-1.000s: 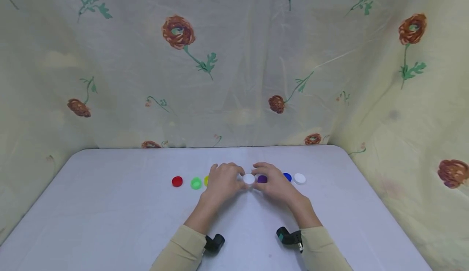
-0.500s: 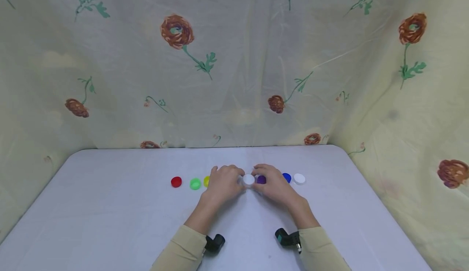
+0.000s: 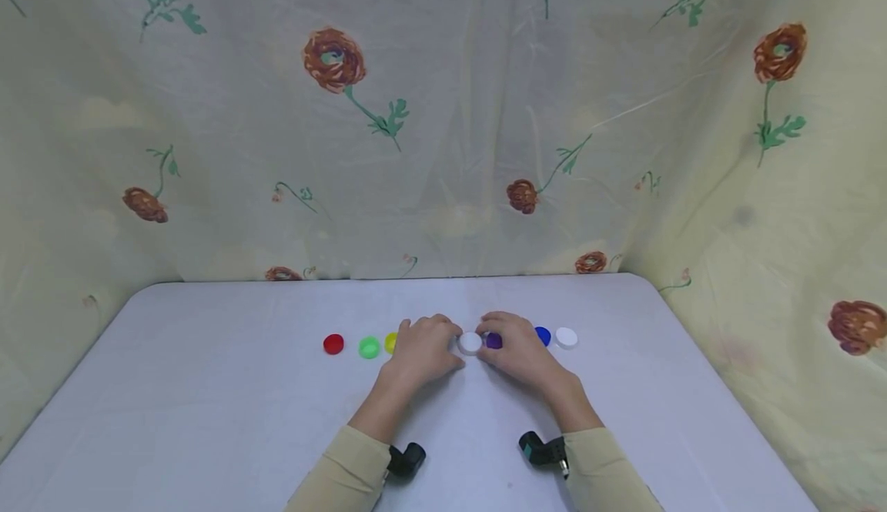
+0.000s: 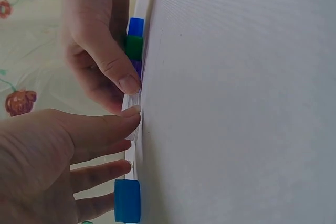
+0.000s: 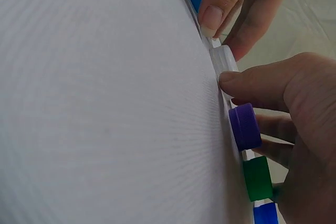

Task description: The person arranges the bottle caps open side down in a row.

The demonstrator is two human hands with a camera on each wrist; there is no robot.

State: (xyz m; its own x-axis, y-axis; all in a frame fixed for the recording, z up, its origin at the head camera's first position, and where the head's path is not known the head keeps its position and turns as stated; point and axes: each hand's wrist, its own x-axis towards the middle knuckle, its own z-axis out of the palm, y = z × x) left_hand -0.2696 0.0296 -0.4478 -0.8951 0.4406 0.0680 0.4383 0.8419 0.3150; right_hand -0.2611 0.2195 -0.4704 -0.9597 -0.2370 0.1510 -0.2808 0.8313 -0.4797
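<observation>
A white bottle cap (image 3: 470, 344) lies on the table between my two hands. My right hand (image 3: 521, 352) pinches its right side, the thumb on the cap's ribbed edge in the right wrist view. My left hand (image 3: 423, 346) is at its left side, thumb and fingers spread apart and a little off the rim. Under the right hand's fingers sits a purple cap (image 5: 245, 127), with a green cap (image 5: 257, 178) beyond it. Beside the left hand's lower fingers stands a light blue cap (image 4: 127, 201), hidden under that hand in the head view.
To the left, a red cap (image 3: 333, 344), a light green cap (image 3: 369, 347) and a partly covered yellow cap (image 3: 391, 343) continue the row. A dark blue cap (image 3: 543, 336) and another white cap (image 3: 566, 338) lie at the right. Floral cloth (image 3: 443, 150) hangs behind the white table (image 3: 208, 419).
My left thumb and fingers have loosened from the white cap and spread wider, the thumb shifting toward the near side. The right hand and the other caps stay nearly as they were.
</observation>
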